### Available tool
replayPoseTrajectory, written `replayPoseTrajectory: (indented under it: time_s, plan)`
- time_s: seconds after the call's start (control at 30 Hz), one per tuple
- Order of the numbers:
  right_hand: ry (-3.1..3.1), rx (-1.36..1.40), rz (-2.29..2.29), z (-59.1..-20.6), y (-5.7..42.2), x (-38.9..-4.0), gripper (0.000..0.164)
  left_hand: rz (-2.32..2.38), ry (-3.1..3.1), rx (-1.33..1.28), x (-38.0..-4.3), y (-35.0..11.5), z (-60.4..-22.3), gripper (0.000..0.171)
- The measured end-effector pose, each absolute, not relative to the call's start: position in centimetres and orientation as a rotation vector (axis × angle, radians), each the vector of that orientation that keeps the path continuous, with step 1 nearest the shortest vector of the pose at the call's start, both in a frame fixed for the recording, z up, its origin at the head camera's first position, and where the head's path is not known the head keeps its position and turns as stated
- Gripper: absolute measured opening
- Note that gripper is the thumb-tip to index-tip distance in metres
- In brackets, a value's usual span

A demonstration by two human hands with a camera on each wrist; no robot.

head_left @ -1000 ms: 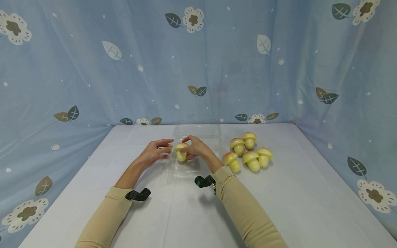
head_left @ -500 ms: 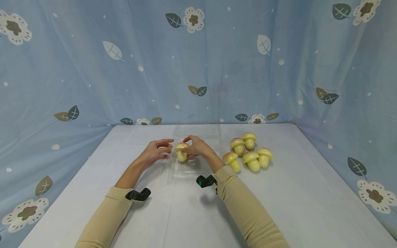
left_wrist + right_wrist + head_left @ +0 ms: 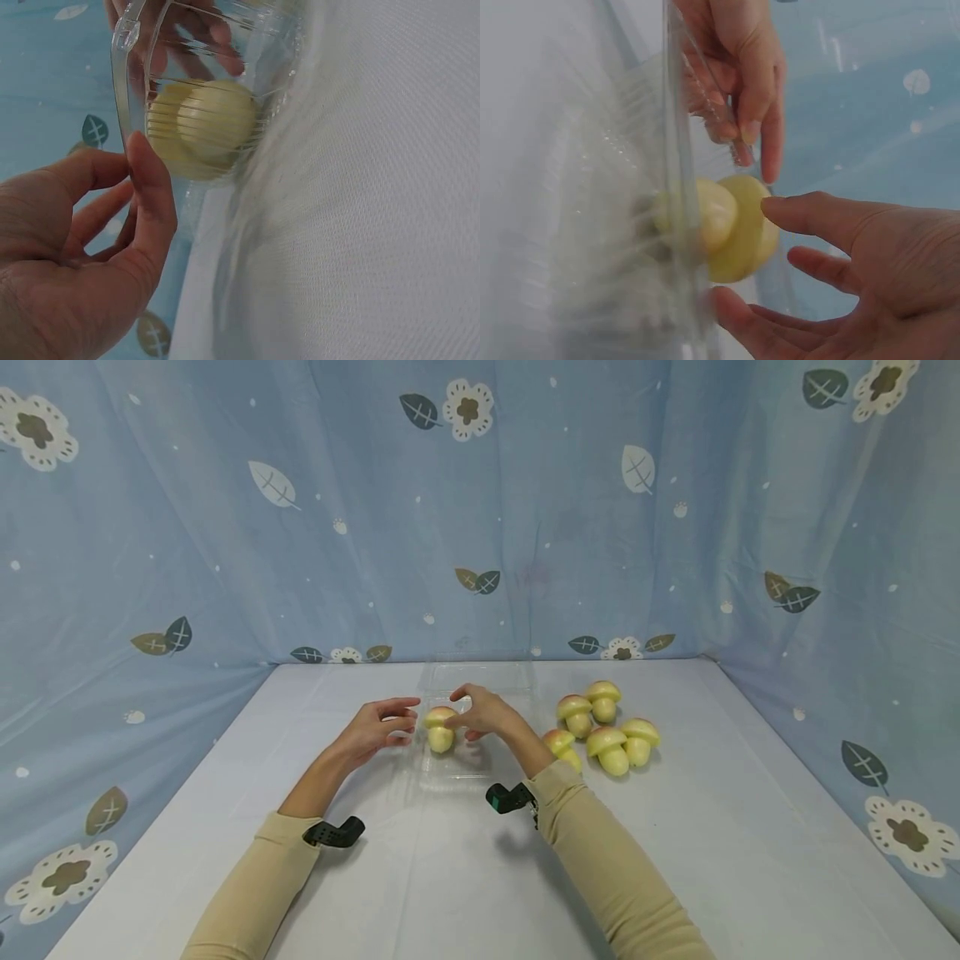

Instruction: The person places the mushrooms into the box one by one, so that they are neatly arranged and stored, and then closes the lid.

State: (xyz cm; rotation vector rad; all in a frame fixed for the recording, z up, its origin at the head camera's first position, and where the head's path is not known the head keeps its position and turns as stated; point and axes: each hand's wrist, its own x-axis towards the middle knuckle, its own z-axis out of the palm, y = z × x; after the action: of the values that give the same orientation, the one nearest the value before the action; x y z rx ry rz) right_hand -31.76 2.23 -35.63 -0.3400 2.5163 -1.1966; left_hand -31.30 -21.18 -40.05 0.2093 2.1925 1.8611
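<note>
A yellow-green mushroom-shaped toy with a reddish cap top stands upright inside a clear plastic box, near its left wall. My right hand is just right of the toy, its fingers spread apart. In the right wrist view, the right thumb is close to the cap; whether it touches cannot be told. The left hand is at the box's left side. Its thumb and forefinger pinch the box's rim in the left wrist view. Through the clear wall, the toy shows.
Several similar mushroom-shaped toys lie in a group to the right of the box. The box's clear lid is folded back toward the patterned blue curtain. A white cloth covers the table.
The right hand has loosened its hold on the toy and drawn slightly to the right, fingers spreading. The toy stays in the box, and the left hand keeps its place.
</note>
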Motion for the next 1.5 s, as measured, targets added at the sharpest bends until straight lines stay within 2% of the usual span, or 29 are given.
replayPoseTrajectory:
  time_s: [0.43,1.03,1.5]
  plan:
    - [2.552,-0.417,-1.126,-33.2,4.7,-31.3,0.055,1.861,2.199,0.193,-31.4,-21.1,-40.2,0.053]
    - [2.562,-0.487,-1.263,-30.1,10.8,-29.9,0.052,1.873,2.199,0.237,-31.3,-21.2,-40.3,0.051]
    - [2.631,-0.457,-1.270,-30.3,16.3,-29.2,0.051,1.867,2.218,0.184,-31.3,-21.3,-40.2,0.047]
